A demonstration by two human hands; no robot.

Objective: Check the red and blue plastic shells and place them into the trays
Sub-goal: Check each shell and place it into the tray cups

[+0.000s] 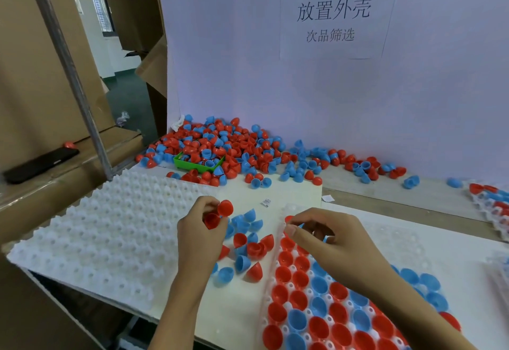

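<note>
Half-filled tray (278, 275), partly hidden beneath right hand (327, 242)

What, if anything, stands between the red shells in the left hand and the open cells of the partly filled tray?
Nothing visible blocks them. The left hand holds two red shells; the partly filled tray lies just to their right, its far cells bare. The right hand hovers over its near-left rows.

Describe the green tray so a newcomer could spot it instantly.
Start at the big heap of red and blue shells piled against the white backboard at the far side of the table. The green tray sits at the heap's near-left edge, half buried, with shells inside. It is the only green, square-sided thing there; all around it is rounded red or blue.
</note>
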